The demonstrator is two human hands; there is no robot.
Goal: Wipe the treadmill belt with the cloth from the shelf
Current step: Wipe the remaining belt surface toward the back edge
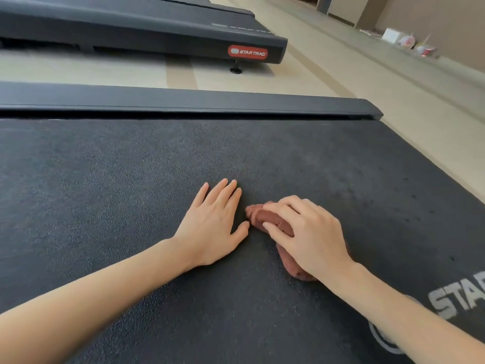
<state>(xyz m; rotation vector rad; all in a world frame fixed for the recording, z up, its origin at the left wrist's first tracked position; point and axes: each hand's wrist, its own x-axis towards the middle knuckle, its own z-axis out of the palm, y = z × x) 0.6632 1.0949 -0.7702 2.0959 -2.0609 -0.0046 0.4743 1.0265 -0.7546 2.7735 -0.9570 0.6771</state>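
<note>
Our right hand (307,232) curls its fingers over the bunched red cloth (265,219) at mid-belt (131,179); our left hand (212,227) lies flat beside it, fingers straight. Soft and light, the cloth is probably best gripped across its bunched top.

Readable text: Star Trac branding only.
"STAR TRAC" in white on the red badge (247,52) at the end cap of the neighbouring treadmill (131,30); faint grey repeat on its top rail (241,28), only partly legible. Near treadmill belt (131,179): white "STA", rest cut off at frame edge.
</note>
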